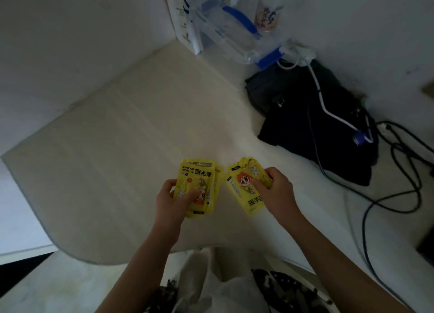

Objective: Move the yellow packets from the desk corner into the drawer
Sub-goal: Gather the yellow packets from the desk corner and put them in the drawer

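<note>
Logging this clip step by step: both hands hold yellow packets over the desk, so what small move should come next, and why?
Probably carry both stacks off the desk toward the drawer, which is not in view. The left hand already grips several yellow packets, and the right hand grips another stack; no other packets show on the desk.

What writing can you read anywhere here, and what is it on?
"HAND WARMER", upside down, on the left packets held by the left hand.
Large Chinese characters on both packet stacks, including the right packets in the right hand: too blurred to quote reliably.
Small print on the white box: too small to read.
Cup: only a drawing.
</note>
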Demonstrator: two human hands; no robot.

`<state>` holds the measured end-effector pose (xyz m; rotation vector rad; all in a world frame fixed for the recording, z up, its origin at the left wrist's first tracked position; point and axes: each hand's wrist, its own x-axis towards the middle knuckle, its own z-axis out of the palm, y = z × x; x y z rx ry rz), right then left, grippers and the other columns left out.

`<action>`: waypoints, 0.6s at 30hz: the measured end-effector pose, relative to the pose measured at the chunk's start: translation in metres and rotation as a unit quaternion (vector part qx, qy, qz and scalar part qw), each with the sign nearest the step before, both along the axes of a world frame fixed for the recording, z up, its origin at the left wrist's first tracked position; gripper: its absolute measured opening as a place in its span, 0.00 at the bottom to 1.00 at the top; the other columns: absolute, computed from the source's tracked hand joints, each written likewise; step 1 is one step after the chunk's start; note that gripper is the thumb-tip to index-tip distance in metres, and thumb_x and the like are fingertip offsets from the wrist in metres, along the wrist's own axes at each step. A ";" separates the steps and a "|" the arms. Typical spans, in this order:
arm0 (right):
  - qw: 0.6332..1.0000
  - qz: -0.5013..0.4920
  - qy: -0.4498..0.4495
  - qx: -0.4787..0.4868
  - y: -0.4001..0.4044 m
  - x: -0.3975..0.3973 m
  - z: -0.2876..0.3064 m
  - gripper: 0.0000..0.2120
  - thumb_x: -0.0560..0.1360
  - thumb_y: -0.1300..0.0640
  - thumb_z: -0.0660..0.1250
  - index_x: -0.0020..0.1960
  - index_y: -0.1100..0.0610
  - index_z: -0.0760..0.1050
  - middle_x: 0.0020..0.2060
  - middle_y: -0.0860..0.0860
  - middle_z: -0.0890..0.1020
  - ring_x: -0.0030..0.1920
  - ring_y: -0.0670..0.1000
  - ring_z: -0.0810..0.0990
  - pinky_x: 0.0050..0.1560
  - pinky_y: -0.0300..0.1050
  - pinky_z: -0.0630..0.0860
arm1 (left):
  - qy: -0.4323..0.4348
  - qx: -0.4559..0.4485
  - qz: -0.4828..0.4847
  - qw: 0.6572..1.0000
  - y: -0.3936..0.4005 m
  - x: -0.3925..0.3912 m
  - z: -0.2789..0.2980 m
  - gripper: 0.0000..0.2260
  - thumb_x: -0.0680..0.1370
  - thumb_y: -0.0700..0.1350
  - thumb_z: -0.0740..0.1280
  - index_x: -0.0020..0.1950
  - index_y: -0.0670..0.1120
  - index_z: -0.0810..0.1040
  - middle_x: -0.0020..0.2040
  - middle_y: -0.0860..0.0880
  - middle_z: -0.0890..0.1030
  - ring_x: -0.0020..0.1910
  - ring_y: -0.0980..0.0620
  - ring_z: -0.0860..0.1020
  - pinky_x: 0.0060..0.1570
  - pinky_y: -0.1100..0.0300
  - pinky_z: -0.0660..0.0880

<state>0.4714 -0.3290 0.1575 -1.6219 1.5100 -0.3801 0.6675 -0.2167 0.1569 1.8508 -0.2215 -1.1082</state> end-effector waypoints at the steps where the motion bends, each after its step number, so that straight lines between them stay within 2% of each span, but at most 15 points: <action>1: 1.000 -0.008 0.005 -0.005 0.007 -0.005 0.003 0.10 0.74 0.52 0.70 0.45 0.58 0.73 0.34 0.48 0.77 0.34 0.47 0.76 0.30 0.34 0.68 | -0.005 -0.001 -0.012 1.000 0.004 -0.002 0.002 0.14 0.69 0.37 0.75 0.52 0.45 0.76 0.46 0.43 0.84 0.42 0.42 0.84 0.39 0.43 0.82; 5: 0.998 -0.049 0.028 -0.018 0.045 -0.018 0.008 0.09 0.75 0.52 0.69 0.46 0.55 0.71 0.34 0.44 0.75 0.33 0.40 0.74 0.28 0.27 0.68 | -0.011 -0.008 -0.065 0.998 0.022 -0.009 0.005 0.15 0.69 0.37 0.75 0.52 0.44 0.77 0.45 0.43 0.83 0.40 0.43 0.83 0.36 0.47 0.82; 7: 0.997 -0.071 0.036 -0.009 0.068 -0.024 0.008 0.09 0.75 0.51 0.69 0.47 0.55 0.72 0.36 0.46 0.76 0.35 0.43 0.75 0.27 0.29 0.67 | -0.011 -0.008 -0.090 0.996 0.034 -0.011 0.004 0.16 0.67 0.36 0.76 0.52 0.44 0.77 0.45 0.43 0.83 0.40 0.43 0.83 0.37 0.46 0.82; 10: 0.994 -0.099 0.053 0.002 0.104 -0.036 0.007 0.10 0.74 0.52 0.69 0.50 0.57 0.74 0.39 0.49 0.78 0.39 0.50 0.78 0.31 0.34 0.68 | -0.006 -0.004 -0.134 0.991 0.054 -0.014 0.002 0.18 0.66 0.36 0.77 0.52 0.44 0.77 0.45 0.43 0.83 0.40 0.44 0.84 0.37 0.46 0.82; 13: 0.988 -0.142 0.058 -0.005 0.144 -0.050 0.009 0.10 0.74 0.53 0.70 0.50 0.58 0.74 0.39 0.49 0.78 0.40 0.51 0.77 0.32 0.35 0.68 | -0.006 -0.008 -0.189 0.982 0.071 -0.022 0.006 0.17 0.66 0.35 0.77 0.52 0.44 0.77 0.44 0.44 0.83 0.35 0.50 0.83 0.32 0.51 0.81; 16: 0.980 -0.189 0.070 -0.002 0.183 -0.062 0.013 0.09 0.74 0.53 0.70 0.49 0.57 0.75 0.38 0.49 0.79 0.41 0.51 0.78 0.34 0.41 0.69 | 0.004 -0.019 -0.239 0.971 0.086 -0.036 0.011 0.16 0.67 0.35 0.76 0.51 0.44 0.77 0.43 0.46 0.82 0.30 0.56 0.82 0.24 0.57 0.78; 18: 0.972 -0.220 0.086 0.000 0.210 -0.072 0.015 0.09 0.73 0.53 0.71 0.48 0.57 0.76 0.37 0.48 0.78 0.39 0.50 0.77 0.35 0.40 0.67 | 0.009 -0.019 -0.270 0.963 0.095 -0.049 0.012 0.17 0.66 0.35 0.77 0.51 0.45 0.77 0.43 0.46 0.83 0.32 0.53 0.83 0.25 0.54 0.79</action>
